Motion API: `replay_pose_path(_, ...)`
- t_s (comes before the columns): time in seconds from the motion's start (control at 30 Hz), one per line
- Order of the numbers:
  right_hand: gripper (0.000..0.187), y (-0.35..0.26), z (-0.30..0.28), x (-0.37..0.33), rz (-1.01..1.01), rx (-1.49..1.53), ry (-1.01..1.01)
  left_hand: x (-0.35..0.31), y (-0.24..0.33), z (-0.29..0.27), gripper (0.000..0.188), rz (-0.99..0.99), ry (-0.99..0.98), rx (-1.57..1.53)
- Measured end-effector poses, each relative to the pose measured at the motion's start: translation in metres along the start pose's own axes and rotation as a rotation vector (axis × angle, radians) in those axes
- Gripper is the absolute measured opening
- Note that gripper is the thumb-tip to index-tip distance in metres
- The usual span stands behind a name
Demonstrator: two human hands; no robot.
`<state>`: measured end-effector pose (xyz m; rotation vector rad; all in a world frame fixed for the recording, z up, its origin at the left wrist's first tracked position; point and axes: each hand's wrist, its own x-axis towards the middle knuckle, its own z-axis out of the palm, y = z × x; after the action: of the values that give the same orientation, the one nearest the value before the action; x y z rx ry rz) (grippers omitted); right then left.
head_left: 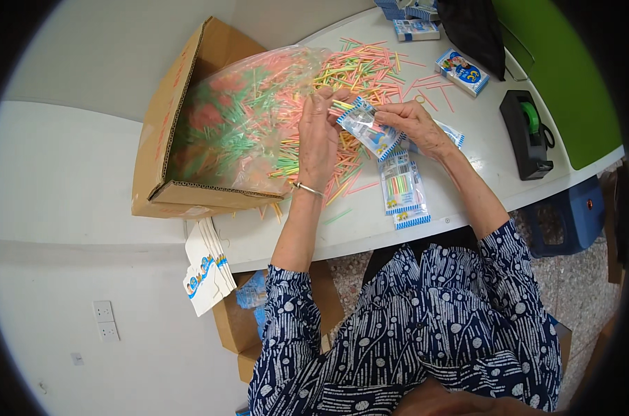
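My right hand (418, 126) pinches a small clear packet (371, 130) with blue-and-white striped ends, tilted above the table. Several thin pink, yellow and green sticks (340, 108) poke out of the packet's upper left end. At that end, the closed fingers of my left hand (318, 128) hold the sticks. Beneath both hands spreads a loose heap of the same coloured sticks (359, 73). Filled packets (402, 188) lie overlapped on the table just below the held one, and another packet (452, 134) lies partly behind my right hand.
An open cardboard box (163, 132) lies at the left, a clear bag of sticks (245, 118) spilling from it. A black tape dispenser (525, 135) stands at the right. Small blue-and-white boxes (463, 72) and a black bag (472, 31) sit at the back. Flat white cards (209, 267) hang by the table's left edge.
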<state>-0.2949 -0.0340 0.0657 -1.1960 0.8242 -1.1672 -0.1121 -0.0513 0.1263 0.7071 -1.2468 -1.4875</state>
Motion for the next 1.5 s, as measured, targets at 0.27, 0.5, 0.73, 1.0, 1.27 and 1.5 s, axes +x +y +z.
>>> replay_pose_path(0.27, 0.03, -0.005, 0.008, 0.002, 0.002, 0.032, 0.037, 0.002, 0.004, -0.006, 0.035, 0.046, 0.062, 0.268)
replay_pose_path(0.5, 0.026, 0.002, 0.004, 0.002, -0.031, 0.108, 0.057, 0.016, 0.026, -0.002, 0.03, 0.241, 0.099, 0.338)
replay_pose_path(0.73, 0.029, -0.007, 0.011, 0.002, -0.006, 0.259, 0.041, 0.014, 0.022, -0.009, 0.021, 0.19, -0.139, 0.84)
replay_pose_path(1.0, 0.029, -0.008, 0.005, -0.001, -0.011, 0.23, 0.002, 0.011, 0.008, -0.005, 0.022, 0.151, -0.207, 0.655)
replay_pose_path(1.27, 0.025, -0.014, 0.003, -0.016, 0.112, 0.033, -0.089, 0.0, 0.015, 0.01, 0.039, -0.091, -0.221, 0.406)
replay_pose_path(1.5, 0.029, -0.029, 0.01, -0.03, 0.143, -0.046, -0.081, -0.002, 0.008, 0.01, 0.04, 0.035, -0.301, 0.523)
